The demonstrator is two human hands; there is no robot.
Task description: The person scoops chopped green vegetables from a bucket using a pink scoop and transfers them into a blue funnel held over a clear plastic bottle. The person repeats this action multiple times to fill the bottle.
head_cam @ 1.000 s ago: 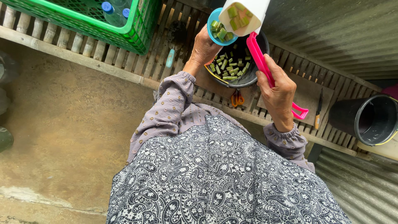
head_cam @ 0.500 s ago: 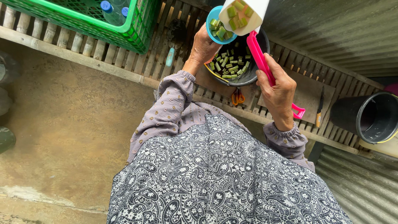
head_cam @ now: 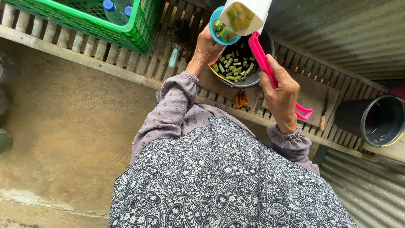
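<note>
1. We found the left hand (head_cam: 207, 47) closed on a small blue bowl (head_cam: 219, 30) holding cut green pieces, raised over the far rim of a dark pot (head_cam: 257, 71).
2. The right hand (head_cam: 279, 90) was wrapped around the pink handle (head_cam: 268, 69) of a white scoop (head_cam: 249, 14), which was tilted and loaded with green vegetable pieces above the pot.
3. The pot sat on the slatted wooden worktop (head_cam: 126, 63) and contained further green pieces (head_cam: 232, 67).
4. Orange-handled scissors (head_cam: 241, 99) lay on the worktop just beside the pot, on the near side.
5. A knife (head_cam: 324, 110) rested on a board (head_cam: 310, 95) to the right.
6. A green crate (head_cam: 97, 23) with blue-capped bottles stood at the left, and a dark bucket (head_cam: 377, 120) at the far right, well apart from the pot.
</note>
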